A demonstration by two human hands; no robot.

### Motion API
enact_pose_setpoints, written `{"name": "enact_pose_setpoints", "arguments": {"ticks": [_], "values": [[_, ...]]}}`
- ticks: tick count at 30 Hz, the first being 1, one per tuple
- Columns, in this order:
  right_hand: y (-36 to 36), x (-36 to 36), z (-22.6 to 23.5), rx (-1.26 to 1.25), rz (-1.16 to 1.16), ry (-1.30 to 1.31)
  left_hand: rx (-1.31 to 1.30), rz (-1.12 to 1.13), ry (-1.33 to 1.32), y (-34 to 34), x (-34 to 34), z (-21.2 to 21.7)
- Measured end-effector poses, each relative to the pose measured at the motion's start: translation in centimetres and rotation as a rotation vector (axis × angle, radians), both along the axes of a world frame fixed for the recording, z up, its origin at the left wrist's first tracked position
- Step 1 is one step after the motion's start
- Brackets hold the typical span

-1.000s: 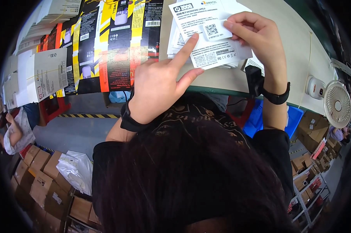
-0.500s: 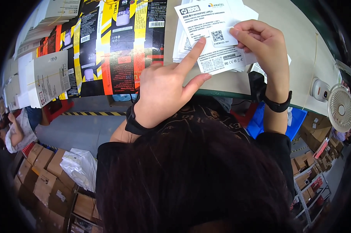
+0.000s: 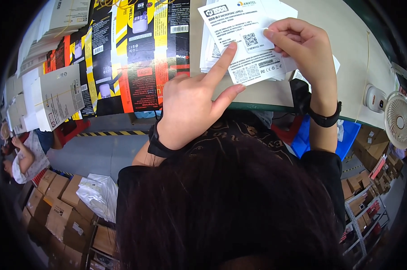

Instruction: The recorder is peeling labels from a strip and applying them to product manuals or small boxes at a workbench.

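Observation:
A white printed card (image 3: 257,72) lies tilted on top of a stack of white cards (image 3: 208,54) near the table edge. Between the thumb and fingers of my right hand (image 3: 307,49) is the right edge of a small white sticker (image 3: 254,39) with a square code. The sticker lies over the middle of the card; whether its whole face is stuck down I cannot tell. My left hand (image 3: 187,101) has its index finger stretched out, the tip on the card just left of the sticker. Its thumb is spread toward the card's lower edge, and the other fingers are curled under.
Flat black, yellow and red printed packaging (image 3: 142,67) covers the table to the left. Bundles of white folded boxes (image 3: 61,92) stand beyond it. A small fan (image 3: 397,119) is at right, above a blue bin (image 3: 349,135). Another person (image 3: 32,157) sits far left, near cardboard boxes (image 3: 61,216).
The view has shifted slightly. Both hands keep nearly the same pose, the right still pinching the sticker over the card and the left fingertip staying beside it.

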State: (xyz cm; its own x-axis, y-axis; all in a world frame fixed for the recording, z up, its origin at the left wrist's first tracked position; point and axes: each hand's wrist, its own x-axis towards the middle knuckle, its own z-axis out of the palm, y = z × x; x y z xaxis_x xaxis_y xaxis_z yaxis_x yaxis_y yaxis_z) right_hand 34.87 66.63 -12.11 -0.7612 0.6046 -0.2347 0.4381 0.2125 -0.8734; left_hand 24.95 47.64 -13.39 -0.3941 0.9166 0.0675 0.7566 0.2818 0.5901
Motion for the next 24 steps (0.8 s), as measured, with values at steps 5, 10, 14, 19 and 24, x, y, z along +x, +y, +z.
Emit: {"name": "enact_pose_setpoints", "arguments": {"ticks": [5, 10, 14, 19, 24], "values": [[-0.32, -0.14, -0.09, 0.024, 0.026, 0.037, -0.001, 0.002, -0.002, -0.07, 0.12, -0.01], [-0.46, -0.04, -0.07, 0.048, 0.036, 0.061, -0.053, -0.012, 0.025, -0.01, 0.12, 0.17], [-0.35, -0.22, 0.17, 0.045, 0.063, 0.087, -0.036, -0.007, 0.014, 0.02, 0.13, 0.17], [0.07, -0.05, 0.14, -0.040, 0.084, 0.112, -0.052, -0.019, 0.005, 0.18, 0.06, 0.46], [0.39, 0.01, -0.02, -0.116, 0.105, 0.147, -0.063, -0.028, 0.022, 0.08, 0.05, 0.51]]}}
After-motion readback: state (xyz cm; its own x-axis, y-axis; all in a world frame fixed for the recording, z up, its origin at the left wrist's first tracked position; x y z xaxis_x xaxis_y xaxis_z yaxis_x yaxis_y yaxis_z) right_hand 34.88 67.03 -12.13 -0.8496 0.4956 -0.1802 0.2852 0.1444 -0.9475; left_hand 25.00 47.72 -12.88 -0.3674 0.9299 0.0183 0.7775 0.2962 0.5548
